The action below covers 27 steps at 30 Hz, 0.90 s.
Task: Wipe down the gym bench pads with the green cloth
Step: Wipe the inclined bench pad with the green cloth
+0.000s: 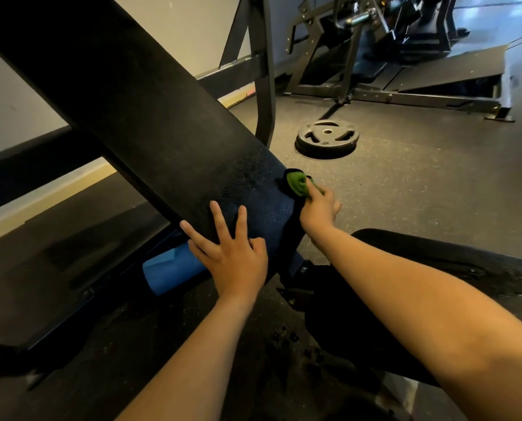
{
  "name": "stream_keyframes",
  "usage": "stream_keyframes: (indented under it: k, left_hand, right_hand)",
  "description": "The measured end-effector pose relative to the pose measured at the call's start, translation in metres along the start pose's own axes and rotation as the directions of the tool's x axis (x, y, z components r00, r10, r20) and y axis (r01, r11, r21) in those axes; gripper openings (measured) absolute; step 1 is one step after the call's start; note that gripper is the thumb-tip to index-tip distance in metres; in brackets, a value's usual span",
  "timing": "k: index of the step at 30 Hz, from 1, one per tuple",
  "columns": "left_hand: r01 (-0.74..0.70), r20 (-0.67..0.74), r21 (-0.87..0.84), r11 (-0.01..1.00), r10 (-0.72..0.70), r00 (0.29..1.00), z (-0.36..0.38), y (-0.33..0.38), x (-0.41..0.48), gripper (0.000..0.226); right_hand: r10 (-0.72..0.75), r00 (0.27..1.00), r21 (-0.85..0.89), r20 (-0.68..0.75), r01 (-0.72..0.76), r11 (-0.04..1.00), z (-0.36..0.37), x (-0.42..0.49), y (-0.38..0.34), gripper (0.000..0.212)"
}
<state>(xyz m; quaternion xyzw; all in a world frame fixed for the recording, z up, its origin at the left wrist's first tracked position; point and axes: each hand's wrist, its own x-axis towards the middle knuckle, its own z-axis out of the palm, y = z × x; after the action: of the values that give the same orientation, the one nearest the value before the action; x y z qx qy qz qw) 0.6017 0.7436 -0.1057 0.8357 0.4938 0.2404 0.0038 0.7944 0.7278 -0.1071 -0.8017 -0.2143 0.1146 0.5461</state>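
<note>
A long black back pad (126, 95) of the gym bench slopes from the upper left down to the centre. My left hand (229, 250) lies flat on its lower end, fingers spread, holding nothing. My right hand (319, 208) is closed on the bunched green cloth (297, 183) and presses it against the pad's right side edge near the lower corner. A second black pad, the seat (454, 262), lies at the lower right under my right forearm.
A blue foam roller (170, 268) sits under the pad's lower end. A black weight plate (326, 138) lies on the rubber floor beyond the cloth. A black steel upright (264, 86) stands behind the pad. A plate-loaded machine (405, 56) fills the far right.
</note>
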Motion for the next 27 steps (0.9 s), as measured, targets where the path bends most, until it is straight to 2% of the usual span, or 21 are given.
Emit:
stream_keyframes:
  k: [2,4,9,14,19,21,25,27]
  left_hand:
    - [-0.012,0.005,-0.011,1.0,0.012,1.0,0.001,-0.001,0.0,0.063]
    - [-0.013,0.032,-0.036,0.999,0.014,0.999,-0.002,-0.001,-0.001,0.062]
    - [0.018,0.138,-0.196,0.98,0.009,0.99,-0.014,-0.004,0.002,0.065]
    - [0.018,0.064,-0.535,0.845,0.019,0.998,-0.021,-0.025,-0.017,0.077]
    - [0.158,0.142,-0.696,0.7,-0.082,0.987,-0.036,-0.025,-0.036,0.086]
    - [0.177,0.178,-0.71,0.682,-0.07,0.982,-0.039,-0.033,-0.036,0.088]
    - [0.202,0.236,-0.712,0.673,-0.042,0.971,-0.041,-0.046,-0.038,0.093]
    - [0.216,0.243,-0.679,0.701,-0.064,0.968,-0.042,-0.046,-0.035,0.093]
  right_hand:
    - [-0.001,1.0,-0.042,-0.001,0.001,0.999,0.008,-0.008,0.0,0.059]
    - [-0.095,0.995,-0.054,0.009,0.096,0.994,0.014,-0.022,0.004,0.066]
    - [-0.228,0.968,-0.076,0.101,0.236,0.969,0.011,-0.073,0.011,0.065]
    - [-0.396,0.894,-0.088,0.207,0.42,0.903,0.017,-0.139,0.01,0.061]
    - [-0.483,0.811,-0.082,0.329,0.534,0.841,0.014,-0.16,0.009,0.057]
    - [-0.486,0.805,-0.094,0.34,0.543,0.835,0.01,-0.147,0.003,0.058]
    - [-0.312,0.902,-0.196,0.297,0.378,0.905,0.016,-0.112,-0.02,0.063]
    - [-0.293,0.919,-0.216,0.264,0.352,0.911,0.025,-0.116,-0.027,0.062]
